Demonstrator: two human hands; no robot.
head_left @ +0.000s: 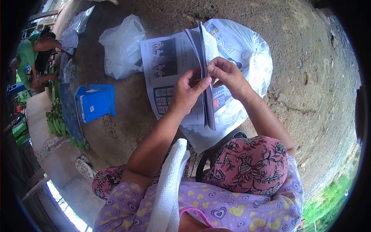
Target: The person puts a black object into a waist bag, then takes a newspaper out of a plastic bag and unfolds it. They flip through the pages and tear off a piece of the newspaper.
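Note:
Several sheets of newspaper (164,58) hang folded between my hands, over the ground and a clear plastic bag (259,58). My left hand (188,91) is closed on the newspaper near its folded edge, thumb on top. On the other side of that edge, my right hand (228,77) pinches the sheets between thumb and fingers. The two thumbs nearly meet at the fold. More printed paper shows through the clear bag behind my right hand.
A white plastic bag (123,48) lies on the ground beyond the newspaper. Left of it are a blue scale (96,105), a dark board (70,110) and green bananas (57,123). Another person in green (27,54) bends at the upper left.

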